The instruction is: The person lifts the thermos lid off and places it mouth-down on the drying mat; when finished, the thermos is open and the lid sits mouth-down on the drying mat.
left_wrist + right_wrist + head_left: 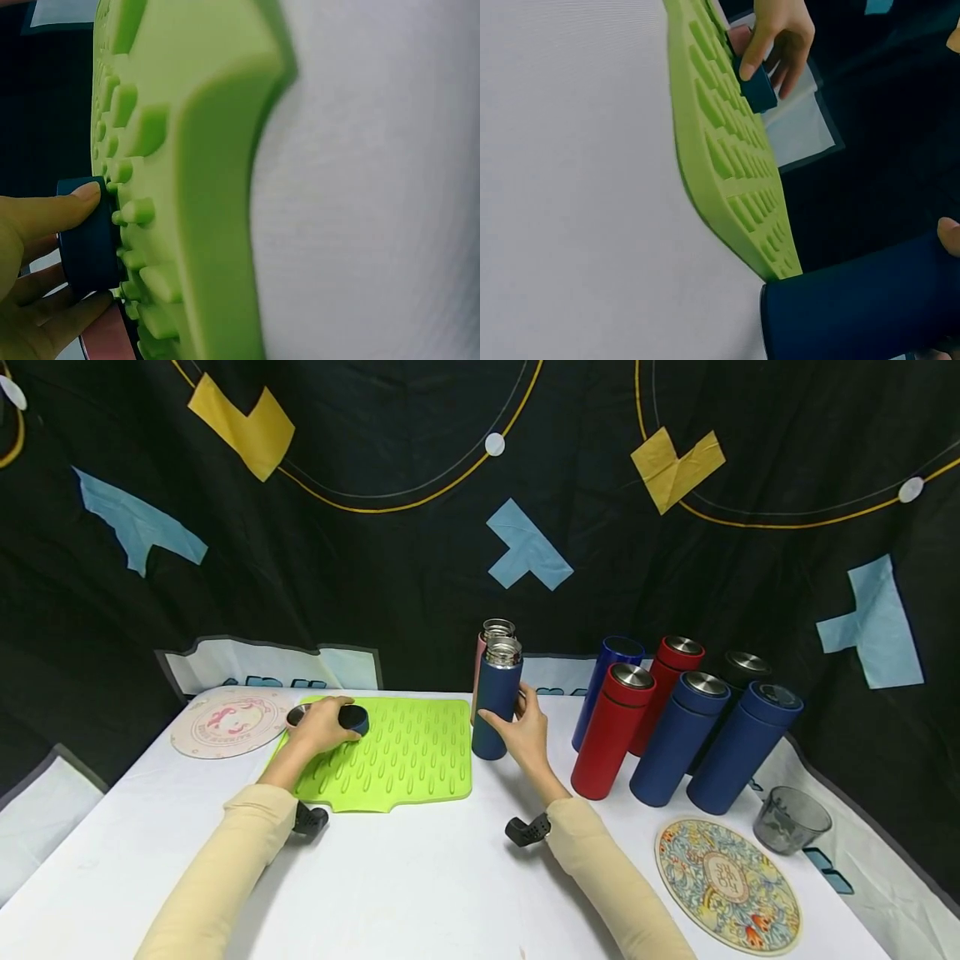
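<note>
My left hand (322, 724) pinches a navy bottle lid (354, 719) low over the left part of a bumpy green mat (420, 752). Close beside it on the mat is a pink lid (107, 334), mostly covered by my hand in the head view. With thumb and fingers, my right hand (527, 731) grips an uncapped navy thermos bottle (495, 710) that stands upright at the mat's right edge. Its bare steel mouth shows at the top. Just behind it, a pink thermos bottle (480, 652) with an uncapped steel neck is largely hidden.
Several capped bottles, such as a red bottle (611, 735) and a navy bottle (678, 743), stand upright at the right. In front of them lie a patterned round mat (727, 885) and a grey cup (791, 820). A pink round mat (228, 722) lies at the back left.
</note>
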### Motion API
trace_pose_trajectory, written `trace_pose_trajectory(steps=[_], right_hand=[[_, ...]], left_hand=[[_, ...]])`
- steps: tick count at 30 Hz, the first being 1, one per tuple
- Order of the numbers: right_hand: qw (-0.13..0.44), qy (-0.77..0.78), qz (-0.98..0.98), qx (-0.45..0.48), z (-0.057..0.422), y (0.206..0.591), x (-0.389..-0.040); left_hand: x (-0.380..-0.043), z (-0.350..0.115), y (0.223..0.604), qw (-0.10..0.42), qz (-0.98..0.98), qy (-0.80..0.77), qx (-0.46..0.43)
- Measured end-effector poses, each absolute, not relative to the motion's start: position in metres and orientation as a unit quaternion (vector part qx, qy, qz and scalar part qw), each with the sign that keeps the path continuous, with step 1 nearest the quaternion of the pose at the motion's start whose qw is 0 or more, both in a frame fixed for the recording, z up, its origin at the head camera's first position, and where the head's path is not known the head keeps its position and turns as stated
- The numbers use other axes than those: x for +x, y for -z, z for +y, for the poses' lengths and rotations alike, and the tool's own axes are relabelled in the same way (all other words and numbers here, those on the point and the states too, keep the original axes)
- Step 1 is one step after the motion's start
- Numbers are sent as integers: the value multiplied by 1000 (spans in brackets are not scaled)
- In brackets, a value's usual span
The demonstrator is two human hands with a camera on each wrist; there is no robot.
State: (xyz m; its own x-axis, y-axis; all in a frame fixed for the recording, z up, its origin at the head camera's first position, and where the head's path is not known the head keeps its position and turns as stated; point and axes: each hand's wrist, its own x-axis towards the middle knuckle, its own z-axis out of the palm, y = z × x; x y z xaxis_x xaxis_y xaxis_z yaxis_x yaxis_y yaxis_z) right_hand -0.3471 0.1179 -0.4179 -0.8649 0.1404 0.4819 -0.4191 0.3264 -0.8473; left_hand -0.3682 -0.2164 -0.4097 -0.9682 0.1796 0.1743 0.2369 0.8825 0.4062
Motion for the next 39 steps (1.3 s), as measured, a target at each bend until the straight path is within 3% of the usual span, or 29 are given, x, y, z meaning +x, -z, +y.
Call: trace_pose_trajectory(steps=[13, 26, 31, 39], right_hand=[[246, -551, -787, 129, 133, 411, -316], [226, -537, -799, 152, 150, 382, -261], [249, -509, -802, 189, 154, 355, -225], [307, -464, -803, 214, 179, 353, -196]], left_hand=[[-361, -221, 411, 102, -960, 224, -132], [-314, -226, 407, 106, -942, 262, -182], [-295, -224, 407, 112, -932, 273, -211], [-273, -225, 404, 87, -934, 260, -230]])
